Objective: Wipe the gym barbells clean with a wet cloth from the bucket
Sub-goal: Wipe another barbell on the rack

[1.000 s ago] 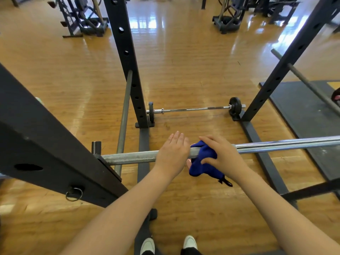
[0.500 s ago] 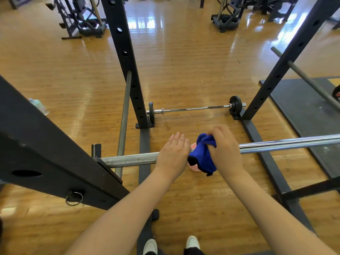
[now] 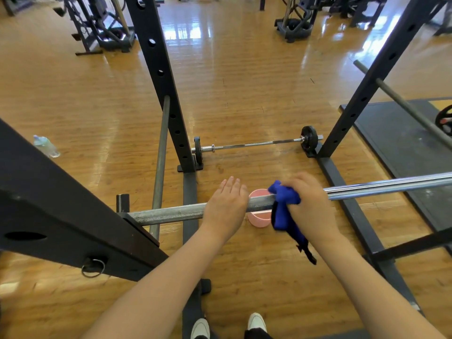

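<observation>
Shoes (image 3: 256,322): white toes at the bottom edge, on the wood floor (image 3: 244,81).
Left hand (image 3: 226,206): flat on top of the barbell (image 3: 171,212), fingers straight, not curled round it, holding it steady.
Right hand (image 3: 309,204): wrapped round the blue cloth (image 3: 283,209) and squeezing it onto the bar, just right of the left hand.
Cloth: bunched over the bar, one end hanging down below it.
Barbell: lying across the rack (image 3: 73,216), left end by the rack's near beam, dull gray on the left, shiny on the right.
Bucket (image 3: 259,217): pink, on the floor right under the bar, between the hands.
Step now: probably rubbing the middle of the bar.
Next: likely sliding the cloth along toward the shiny right end, left hand pressing so the bar cannot roll.
Far bar (image 3: 254,143): small one on the floor by the far posts, not touched.
</observation>
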Available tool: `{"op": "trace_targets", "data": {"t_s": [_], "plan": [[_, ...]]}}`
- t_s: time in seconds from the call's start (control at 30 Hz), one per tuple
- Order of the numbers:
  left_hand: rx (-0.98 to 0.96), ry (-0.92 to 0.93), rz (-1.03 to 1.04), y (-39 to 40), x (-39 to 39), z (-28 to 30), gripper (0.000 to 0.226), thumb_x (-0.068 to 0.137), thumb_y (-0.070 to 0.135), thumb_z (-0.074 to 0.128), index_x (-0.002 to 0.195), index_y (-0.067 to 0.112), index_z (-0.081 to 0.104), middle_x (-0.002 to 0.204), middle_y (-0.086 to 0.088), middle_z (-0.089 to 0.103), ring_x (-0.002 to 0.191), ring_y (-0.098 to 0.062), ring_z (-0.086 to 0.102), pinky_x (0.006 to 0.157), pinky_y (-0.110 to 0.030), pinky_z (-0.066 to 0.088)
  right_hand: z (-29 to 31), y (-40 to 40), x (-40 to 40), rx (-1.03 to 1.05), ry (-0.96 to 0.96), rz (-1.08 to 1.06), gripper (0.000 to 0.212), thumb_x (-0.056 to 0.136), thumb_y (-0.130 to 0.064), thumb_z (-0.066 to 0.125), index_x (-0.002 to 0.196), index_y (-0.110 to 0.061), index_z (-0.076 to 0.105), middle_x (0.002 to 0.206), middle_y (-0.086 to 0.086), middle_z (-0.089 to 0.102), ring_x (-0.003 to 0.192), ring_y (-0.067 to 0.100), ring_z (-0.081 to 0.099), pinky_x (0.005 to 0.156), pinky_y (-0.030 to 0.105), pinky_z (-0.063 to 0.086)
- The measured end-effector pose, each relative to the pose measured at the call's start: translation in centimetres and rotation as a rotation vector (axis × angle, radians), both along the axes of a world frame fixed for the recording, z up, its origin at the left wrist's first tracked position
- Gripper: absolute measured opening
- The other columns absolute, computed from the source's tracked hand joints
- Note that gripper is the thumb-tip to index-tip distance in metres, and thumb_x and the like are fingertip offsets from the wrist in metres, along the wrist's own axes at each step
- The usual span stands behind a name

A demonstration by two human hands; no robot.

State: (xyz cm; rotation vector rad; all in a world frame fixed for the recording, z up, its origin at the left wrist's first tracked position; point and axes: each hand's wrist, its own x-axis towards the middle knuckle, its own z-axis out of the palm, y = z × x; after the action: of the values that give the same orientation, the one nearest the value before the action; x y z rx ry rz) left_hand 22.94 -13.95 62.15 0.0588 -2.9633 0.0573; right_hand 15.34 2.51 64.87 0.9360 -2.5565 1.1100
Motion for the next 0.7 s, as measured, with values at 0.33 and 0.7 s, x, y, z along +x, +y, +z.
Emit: {"op": "trace_targets", "data": {"t_s": [0.33, 0.7], "plan": [[0.049, -0.013, 0.019, 0.0, -0.2, -0.3, 0.047, 0.059, 0.001, 0.082, 0.104, -0.004, 0.068, 0.106, -0.021, 0.068, 0.103, -0.033, 0.065, 0.09, -0.042, 0.05, -3.9, -0.4, 1.8, 0.205, 0.122, 0.058, 0.047, 0.081, -0.033, 0.055, 0.117, -0.004, 0.063, 0.123, 0.011, 0.057, 0.113, 0.025, 0.052, 0.098, 0.044, 0.044], [0.031, -0.034, 0.022, 0.2, -0.2, 0.3, 0.047, 0.062, 0.001, 0.08, 0.107, -0.003, 0.066, 0.111, -0.022, 0.066, 0.107, -0.033, 0.063, 0.094, -0.041, 0.048, -3.1, -0.7, -1.2, 0.337, 0.156, 0.352, 0.055, 0.062, -0.017, 0.087, 0.114, -0.009, 0.067, 0.109, 0.004, 0.066, 0.1, 0.024, 0.062, 0.084, 0.042, 0.054]]}}
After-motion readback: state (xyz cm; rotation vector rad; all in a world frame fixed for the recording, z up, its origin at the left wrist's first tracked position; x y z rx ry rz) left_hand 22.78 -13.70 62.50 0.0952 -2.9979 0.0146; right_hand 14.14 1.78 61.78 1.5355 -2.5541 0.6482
